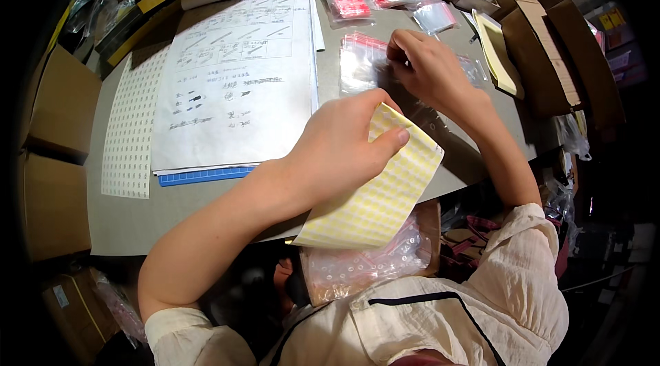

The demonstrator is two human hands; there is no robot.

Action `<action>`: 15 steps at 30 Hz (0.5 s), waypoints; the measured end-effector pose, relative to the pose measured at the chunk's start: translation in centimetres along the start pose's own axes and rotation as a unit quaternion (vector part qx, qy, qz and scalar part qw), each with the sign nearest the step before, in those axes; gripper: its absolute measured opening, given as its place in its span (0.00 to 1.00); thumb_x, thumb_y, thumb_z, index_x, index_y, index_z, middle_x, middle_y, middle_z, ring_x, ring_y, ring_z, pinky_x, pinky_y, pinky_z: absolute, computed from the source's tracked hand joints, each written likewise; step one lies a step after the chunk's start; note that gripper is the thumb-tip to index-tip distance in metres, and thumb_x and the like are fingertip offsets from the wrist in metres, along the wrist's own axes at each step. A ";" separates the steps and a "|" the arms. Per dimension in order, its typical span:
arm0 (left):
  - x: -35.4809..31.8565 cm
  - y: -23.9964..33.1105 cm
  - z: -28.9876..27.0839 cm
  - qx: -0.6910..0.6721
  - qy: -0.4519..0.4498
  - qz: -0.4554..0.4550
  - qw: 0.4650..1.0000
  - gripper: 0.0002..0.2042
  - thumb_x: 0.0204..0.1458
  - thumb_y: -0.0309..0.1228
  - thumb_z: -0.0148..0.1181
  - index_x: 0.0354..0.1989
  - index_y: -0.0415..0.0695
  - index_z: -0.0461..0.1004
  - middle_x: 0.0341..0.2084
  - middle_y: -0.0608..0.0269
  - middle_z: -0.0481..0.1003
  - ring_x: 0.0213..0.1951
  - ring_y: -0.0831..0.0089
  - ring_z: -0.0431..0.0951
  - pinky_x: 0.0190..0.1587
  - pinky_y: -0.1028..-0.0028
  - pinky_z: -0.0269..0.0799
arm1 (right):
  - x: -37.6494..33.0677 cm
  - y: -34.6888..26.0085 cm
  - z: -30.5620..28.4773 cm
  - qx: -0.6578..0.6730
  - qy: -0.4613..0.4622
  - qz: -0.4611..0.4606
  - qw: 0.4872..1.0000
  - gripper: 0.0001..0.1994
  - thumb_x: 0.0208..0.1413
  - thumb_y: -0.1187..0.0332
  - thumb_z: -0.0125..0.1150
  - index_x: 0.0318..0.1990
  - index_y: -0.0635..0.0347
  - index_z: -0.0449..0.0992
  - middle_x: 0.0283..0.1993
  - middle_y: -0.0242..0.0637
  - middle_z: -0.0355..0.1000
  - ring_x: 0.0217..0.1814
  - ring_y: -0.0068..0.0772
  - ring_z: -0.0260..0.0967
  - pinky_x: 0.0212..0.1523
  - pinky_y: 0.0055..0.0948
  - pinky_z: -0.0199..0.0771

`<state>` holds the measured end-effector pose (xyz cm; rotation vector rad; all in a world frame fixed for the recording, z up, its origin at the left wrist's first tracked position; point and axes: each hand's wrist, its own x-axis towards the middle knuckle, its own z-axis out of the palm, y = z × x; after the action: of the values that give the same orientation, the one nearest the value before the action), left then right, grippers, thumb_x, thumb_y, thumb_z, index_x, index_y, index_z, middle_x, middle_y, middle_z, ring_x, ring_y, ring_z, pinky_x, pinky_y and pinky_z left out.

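Note:
My left hand (pixel 347 142) grips a sheet of yellow and white round stickers (pixel 375 194) by its upper corner, thumb on top. The sheet slants down over the table's near edge. Farther right, my right hand (pixel 430 67) is closed, its fingers curled over a pile of see-through zip bags (pixel 357 67) with red top strips. Whatever its fingertips hold, if anything, is hidden. Below the sticker sheet, an open carton (pixel 430 235) at my lap holds see-through bags (pixel 364 266) with small ring marks on them.
Handwritten papers (pixel 234 91) lie at left on a blue cutting mat (pixel 206 175), beside a white sheet of small printed labels (pixel 130 132). Red-printed bag packs (pixel 344 2) sit at the back. Cardboard boxes (pixel 58 91) flank the table; a yellow pad (pixel 496 53) lies at right.

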<state>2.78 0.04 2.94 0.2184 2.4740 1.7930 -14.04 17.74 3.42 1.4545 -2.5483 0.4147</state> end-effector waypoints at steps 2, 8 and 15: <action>0.0 0.0 0.0 -0.001 0.012 -0.003 1.000 0.15 0.61 0.38 0.65 0.47 0.38 0.78 0.35 0.56 0.83 0.39 0.73 0.83 0.45 0.69 0.79 | -0.5 0.4 -0.3 -0.006 -0.018 0.053 0.998 0.13 0.59 0.65 0.70 0.40 0.66 0.75 0.40 0.50 0.79 0.40 0.55 0.76 0.41 0.46 0.74; 0.3 -0.6 -0.2 0.005 0.067 0.019 0.998 0.13 0.62 0.35 0.66 0.45 0.37 0.78 0.34 0.60 0.82 0.38 0.78 0.80 0.43 0.73 0.77 | -3.8 3.4 -3.4 0.089 -0.055 0.209 0.972 0.17 0.64 0.58 0.70 0.42 0.65 0.77 0.33 0.38 0.76 0.35 0.30 0.72 0.38 0.34 0.71; 0.4 -1.0 -0.1 -0.063 0.062 0.034 0.995 0.07 0.62 0.29 0.66 0.41 0.38 0.76 0.32 0.68 0.80 0.37 0.84 0.75 0.41 0.79 0.72 | -8.6 -2.2 -6.5 0.378 -0.137 0.106 0.909 0.10 0.65 0.68 0.69 0.48 0.64 0.78 0.44 0.30 0.77 0.46 0.22 0.73 0.51 0.26 0.74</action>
<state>2.32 -0.26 2.06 0.1886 2.4500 2.0415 -7.68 25.73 7.39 1.5133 -2.9432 1.4640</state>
